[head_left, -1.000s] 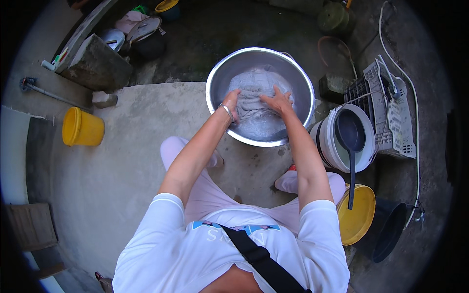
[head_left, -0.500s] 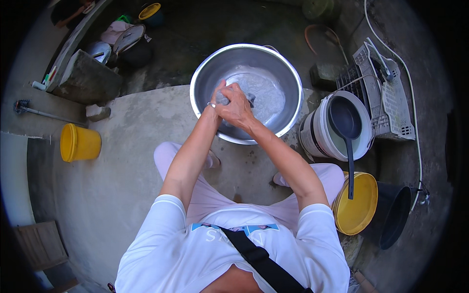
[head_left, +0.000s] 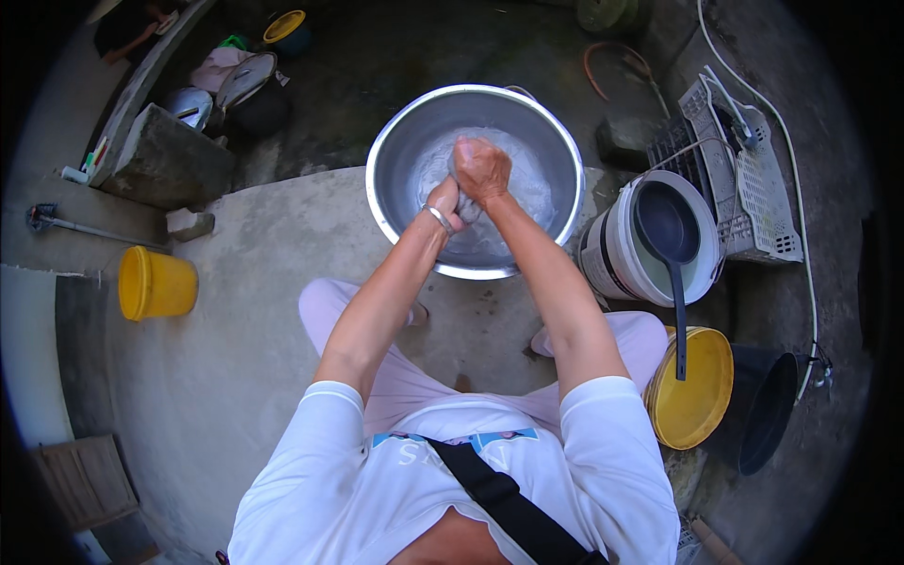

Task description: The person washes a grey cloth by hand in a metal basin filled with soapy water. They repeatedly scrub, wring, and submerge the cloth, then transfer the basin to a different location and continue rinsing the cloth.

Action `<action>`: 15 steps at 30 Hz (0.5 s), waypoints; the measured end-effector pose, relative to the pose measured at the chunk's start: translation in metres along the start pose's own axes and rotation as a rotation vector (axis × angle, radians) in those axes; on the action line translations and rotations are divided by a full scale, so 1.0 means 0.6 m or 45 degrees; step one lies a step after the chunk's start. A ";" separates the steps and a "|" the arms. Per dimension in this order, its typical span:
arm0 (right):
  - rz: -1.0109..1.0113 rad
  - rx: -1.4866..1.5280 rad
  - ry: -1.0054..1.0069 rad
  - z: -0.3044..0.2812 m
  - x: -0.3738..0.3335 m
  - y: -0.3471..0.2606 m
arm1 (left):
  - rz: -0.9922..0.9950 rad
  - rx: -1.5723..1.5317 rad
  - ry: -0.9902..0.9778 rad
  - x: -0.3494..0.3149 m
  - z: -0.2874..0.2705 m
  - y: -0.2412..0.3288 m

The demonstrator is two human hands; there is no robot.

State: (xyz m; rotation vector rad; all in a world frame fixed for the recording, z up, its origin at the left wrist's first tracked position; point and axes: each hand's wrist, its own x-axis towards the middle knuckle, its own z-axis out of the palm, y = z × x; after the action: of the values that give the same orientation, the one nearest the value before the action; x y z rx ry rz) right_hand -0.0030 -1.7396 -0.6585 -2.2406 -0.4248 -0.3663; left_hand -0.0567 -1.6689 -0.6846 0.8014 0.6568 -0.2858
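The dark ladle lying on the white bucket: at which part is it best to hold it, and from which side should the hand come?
Grip the dark ladle at the free end of its long handle, coming from the near side. The bowl sits on the white bucket, while the handle runs past the rim toward the person, above the yellow bucket, so nothing seems to block that end.

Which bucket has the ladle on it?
The white bucket right of the steel basin; a dark ladle lies across its top. Both yellow buckets carry nothing.
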 end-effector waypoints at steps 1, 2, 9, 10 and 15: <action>0.033 -0.142 -0.104 -0.004 0.009 0.023 | -0.061 -0.075 0.015 -0.006 0.002 0.001; 0.065 -0.283 -0.207 -0.009 0.018 0.046 | -0.125 -0.151 0.027 -0.013 0.004 0.000; 0.701 -0.598 -0.792 -0.054 -0.004 0.066 | -0.288 -0.146 0.147 -0.065 -0.039 0.046; 0.756 -0.555 -0.841 -0.056 -0.011 0.062 | -0.300 -0.128 0.115 -0.076 -0.032 0.051; 0.548 0.133 -0.829 0.061 -0.067 0.097 | -0.391 -0.270 0.097 -0.049 -0.015 0.036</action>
State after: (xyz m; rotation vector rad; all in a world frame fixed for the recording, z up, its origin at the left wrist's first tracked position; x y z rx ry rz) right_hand -0.0110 -1.7548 -0.7361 -2.2313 -0.2662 0.6106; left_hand -0.0731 -1.6481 -0.6578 0.5086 0.8678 -0.4574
